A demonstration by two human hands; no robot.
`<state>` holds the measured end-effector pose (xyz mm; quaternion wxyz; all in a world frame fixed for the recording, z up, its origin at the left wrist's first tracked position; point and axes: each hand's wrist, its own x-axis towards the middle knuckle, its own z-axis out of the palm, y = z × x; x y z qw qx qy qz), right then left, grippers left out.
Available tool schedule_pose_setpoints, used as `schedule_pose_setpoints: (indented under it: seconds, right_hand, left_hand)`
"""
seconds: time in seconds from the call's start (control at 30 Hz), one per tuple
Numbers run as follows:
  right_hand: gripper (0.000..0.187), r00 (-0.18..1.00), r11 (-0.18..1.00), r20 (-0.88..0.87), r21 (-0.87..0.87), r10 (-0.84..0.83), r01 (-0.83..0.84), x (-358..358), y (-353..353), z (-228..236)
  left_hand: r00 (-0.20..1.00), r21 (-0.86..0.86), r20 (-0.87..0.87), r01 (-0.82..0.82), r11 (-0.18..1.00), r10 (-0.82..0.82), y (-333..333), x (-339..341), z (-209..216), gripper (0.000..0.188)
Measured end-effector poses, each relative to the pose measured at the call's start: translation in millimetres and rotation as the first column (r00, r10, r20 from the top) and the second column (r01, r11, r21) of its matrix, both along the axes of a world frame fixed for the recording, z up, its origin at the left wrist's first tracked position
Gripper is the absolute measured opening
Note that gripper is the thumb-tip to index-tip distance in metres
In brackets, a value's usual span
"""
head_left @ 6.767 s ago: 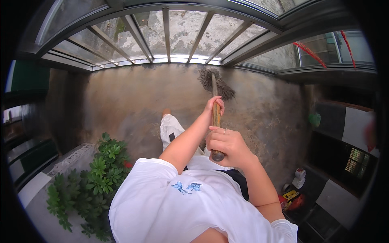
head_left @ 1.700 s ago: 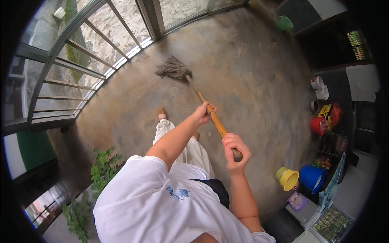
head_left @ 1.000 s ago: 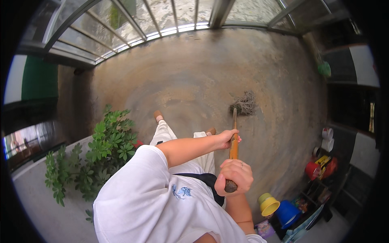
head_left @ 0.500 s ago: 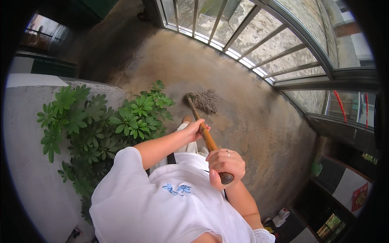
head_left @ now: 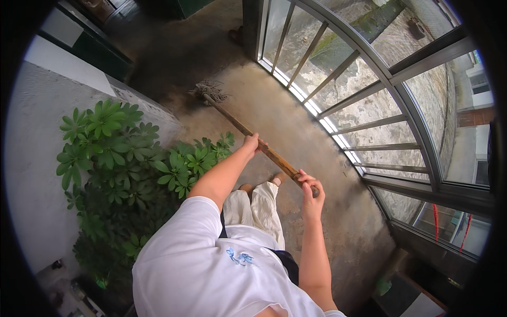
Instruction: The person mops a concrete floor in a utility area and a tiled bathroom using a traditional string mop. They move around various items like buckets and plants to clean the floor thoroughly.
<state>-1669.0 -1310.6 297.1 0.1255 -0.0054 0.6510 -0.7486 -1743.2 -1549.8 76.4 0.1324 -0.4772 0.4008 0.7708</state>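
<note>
A mop (head_left: 236,122) with a long wooden handle and a grey string head slants from my right side up toward the far left. Its strands rest on the brown concrete floor (head_left: 317,211), just beyond the corner of a low wall. Partway along the handle, my left hand (head_left: 252,143) is wrapped round it. Close to the handle's dark, rounded end, my right hand (head_left: 311,191) grips it, with some of its fingers raised. The underside of the left grip is hidden.
A leafy green plant (head_left: 111,158) spreads on my left beside the pale wall (head_left: 42,148). Metal window bars (head_left: 364,121) run along the right. Dark furniture (head_left: 417,288) stands at the lower right, and a dark green panel (head_left: 100,53) lies beyond the wall.
The mop head has swept away from me and to the left. My left hand moved slightly farther out, while my right hand rose away from my body. The view has shifted too.
</note>
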Motion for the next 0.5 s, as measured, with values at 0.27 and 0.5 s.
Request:
schedule_pose_setpoints:
  seconds: [0.27,0.5]
  right_hand:
    - [0.019,0.911,0.97,-0.351,-0.185,-0.218,0.161,-67,106,95]
    - [0.023,0.822,0.998,-0.569,-0.061,-0.013,-0.026,-116,112,173]
  left_hand:
    - [0.99,0.434,-0.107,-0.033,0.9,0.088,152,-59,101,0.031]
    - [0.981,0.727,-0.157,0.191,0.66,-0.112,248,-69,105,0.034]
